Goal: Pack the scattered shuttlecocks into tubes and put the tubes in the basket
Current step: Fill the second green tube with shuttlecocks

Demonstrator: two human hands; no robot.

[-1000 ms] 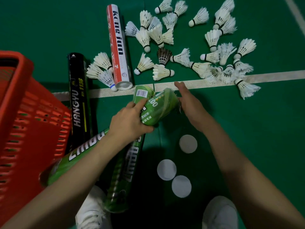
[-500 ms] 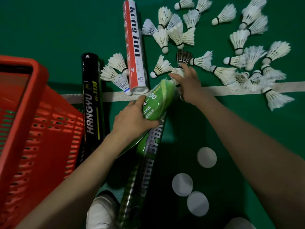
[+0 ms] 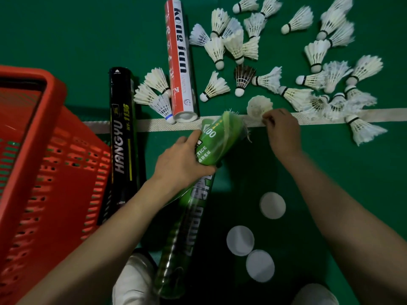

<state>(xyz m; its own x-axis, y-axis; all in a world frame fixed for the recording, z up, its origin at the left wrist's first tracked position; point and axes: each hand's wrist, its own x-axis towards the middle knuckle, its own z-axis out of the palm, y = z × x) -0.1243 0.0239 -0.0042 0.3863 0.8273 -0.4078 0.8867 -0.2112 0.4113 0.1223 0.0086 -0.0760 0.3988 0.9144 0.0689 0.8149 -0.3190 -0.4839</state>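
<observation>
On my feed the left hand (image 3: 182, 164) is wrapped round a green tube (image 3: 220, 139) near its open mouth, where frayed feather tips show. The right hand (image 3: 282, 130) pinches a white shuttlecock (image 3: 259, 106) in curled fingers just beside that mouth, feathers turned toward the camera. Both sit over a white line (image 3: 378, 113) that crosses the green court floor (image 3: 66, 29), dim near the person.

I count four tubes. One is the held one. A second green tube (image 3: 187, 234) lies under it, a black tube (image 3: 121, 139) beside the basket and a red-and-white tube (image 3: 179, 58) beyond. Three round white lids (image 3: 272, 205) lie below the right arm. One red basket (image 3: 44, 172) stands at the left. Two white shoes (image 3: 134, 282) show at the bottom edge. The loose shuttlecocks (image 3: 317, 52) number over twenty, but they overlap too much for an exact count. One is a dark-feathered shuttlecock (image 3: 243, 78).
</observation>
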